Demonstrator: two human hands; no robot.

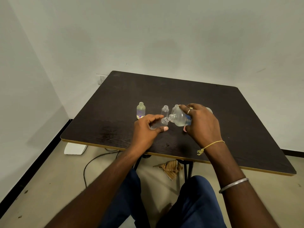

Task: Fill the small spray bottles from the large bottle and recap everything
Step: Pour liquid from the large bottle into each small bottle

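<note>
While both forearms reach forward over the near edge of the dark bench (pixel 115 96), the head view shows the two hands meeting near its middle. The left hand (pixel 147 129) lies palm-down, its fingers (pixel 153 117) curled round a small spray bottle (pixel 160 123) with the thumb below, holding it tilted, open neck up and to the right. The right hand (pixel 203 124) has its fingers (pixel 194 107) wrapped over the body of the large bottle (pixel 180 118), which is tipped nearly on its side, neck to the left.

Clear liquid lies in the low side of the large bottle. Its uncapped mouth is just beside the small bottle's mouth; whether they touch cannot be told, nor how full the small bottle is.

Behind the hands three uncapped bottles stand upright: a far-left bottle (pixel 141 110) with a purplish tint at its base, a middle bottle (pixel 165 111), and a third bottle (pixel 176 106) mostly hidden behind the large one.
</note>
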